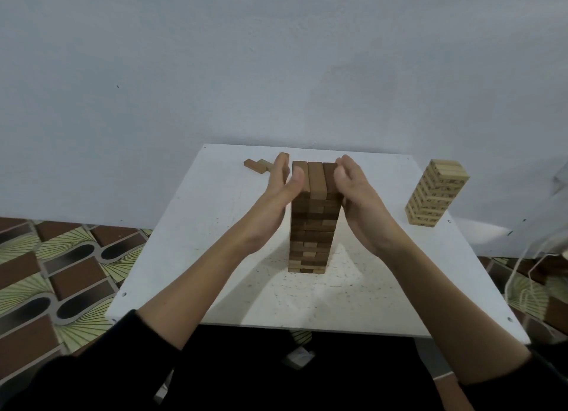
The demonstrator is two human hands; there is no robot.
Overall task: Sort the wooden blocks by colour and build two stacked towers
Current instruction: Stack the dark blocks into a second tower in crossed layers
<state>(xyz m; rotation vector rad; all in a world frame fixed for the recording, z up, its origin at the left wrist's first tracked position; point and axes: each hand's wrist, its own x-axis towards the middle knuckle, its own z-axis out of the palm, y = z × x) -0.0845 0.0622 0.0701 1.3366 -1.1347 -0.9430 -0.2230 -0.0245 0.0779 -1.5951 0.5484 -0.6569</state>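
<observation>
Brown wood is filling the middle of my view: a tall tower of dark brown rectangular wooden blocks [312, 226] is standing upright near the centre of the white square counter [196, 226]. Its layers are alternating in direction, three blocks to a layer, and the shades are varying from deep brown to a lighter tan, with the palest blocks showing near the base. The top layer is showing three long blocks lying side by side, running away from me.

I am holding my left hand [281, 189] against the left side of the tower's upper part, fingers straight and together, thumb resting at the top left edge. My right hand [358, 189] is mirroring it on the right side, palm turned inward, fingers only slightly bent and touching the top right block. Both hands are flat and spread rather than curled, pressing the stack from either side and gripping nothing.

Well apart, near the counter's far right edge, a shorter tower of pale, light-coloured wooden blocks [436, 194] is standing, looking slightly tilted from my angle. Behind my left hand, toward the far left of the counter, a few loose brown wooden blocks [256, 165] are lying flat, one partly hidden by my fingers.
</observation>
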